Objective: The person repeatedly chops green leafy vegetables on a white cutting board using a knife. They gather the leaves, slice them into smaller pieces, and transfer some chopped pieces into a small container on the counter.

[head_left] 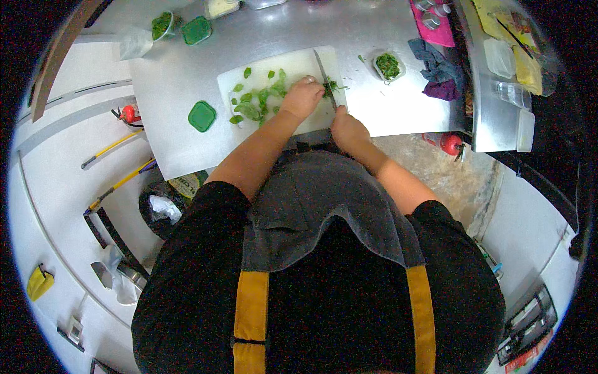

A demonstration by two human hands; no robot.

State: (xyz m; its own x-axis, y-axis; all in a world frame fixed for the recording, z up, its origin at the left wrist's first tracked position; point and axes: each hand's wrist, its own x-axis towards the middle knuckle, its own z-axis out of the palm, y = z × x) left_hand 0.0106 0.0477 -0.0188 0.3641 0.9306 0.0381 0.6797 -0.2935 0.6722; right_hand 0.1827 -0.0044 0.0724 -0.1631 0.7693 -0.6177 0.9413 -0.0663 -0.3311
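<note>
A kitchen knife [324, 73] is in my right hand [349, 129], its blade pointing away from me across the right part of a white cutting board [302, 61]. My left hand [303, 98] is curled on the board just left of the blade, with its fingertips closed on a bunch of green leaves, mostly hidden under them. Thin green cut strips [336, 85] lie right of the blade. Loose whole green leaves [249, 110] are spread over the board's left half.
Right of the board stands a small clear container [402, 70] of cut greens. A green lid [202, 116] lies to the left. Farther back are another green lid [197, 30] and a tub of leaves [162, 26]. Crumpled cloths [439, 62] sit near the steel table's [168, 137] right edge.
</note>
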